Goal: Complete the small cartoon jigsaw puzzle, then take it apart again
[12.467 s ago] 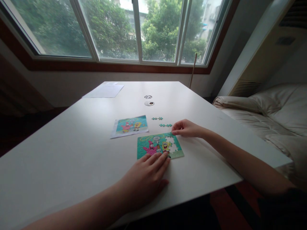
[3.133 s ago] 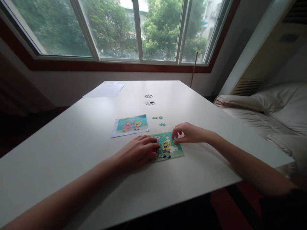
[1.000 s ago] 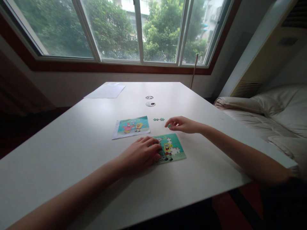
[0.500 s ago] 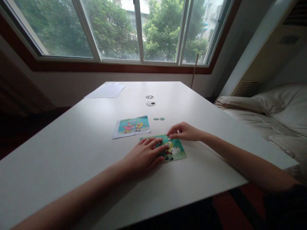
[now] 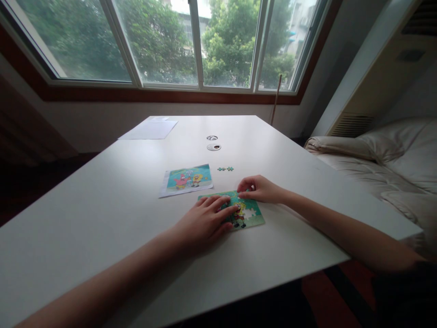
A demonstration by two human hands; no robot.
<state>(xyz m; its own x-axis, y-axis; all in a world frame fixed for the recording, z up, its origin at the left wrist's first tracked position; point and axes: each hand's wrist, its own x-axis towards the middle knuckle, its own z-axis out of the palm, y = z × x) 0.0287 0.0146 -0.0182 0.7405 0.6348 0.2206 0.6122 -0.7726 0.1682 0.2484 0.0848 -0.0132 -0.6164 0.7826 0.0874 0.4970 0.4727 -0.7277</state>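
A jigsaw puzzle (image 5: pixel 257 218) with a cartoon picture on green lies on the white table, with a white gap on its right side. My left hand (image 5: pixel 210 218) rests flat across the puzzle's left part, fingers spread, and hides much of it. At the upper edge of the puzzle, my right hand (image 5: pixel 259 189) has thumb and forefinger pinched at a puzzle piece, which the fingers mostly hide. Beyond the puzzle are two loose puzzle pieces (image 5: pixel 226 169), side by side. A printed reference picture (image 5: pixel 189 179) with cartoon figures lies to the left of these.
Two round metallic discs (image 5: pixel 214 147) are set farther back on the white table (image 5: pixel 102 218). White paper sheets (image 5: pixel 150 129) lie at its far left corner. A pale sofa (image 5: pixel 375 159) stands to the right, and a window (image 5: pixel 164 45) is ahead.
My right hand has shifted slightly down at the puzzle's upper edge, and the white gap beside its fingertips has shrunk. My left hand has stayed in place.
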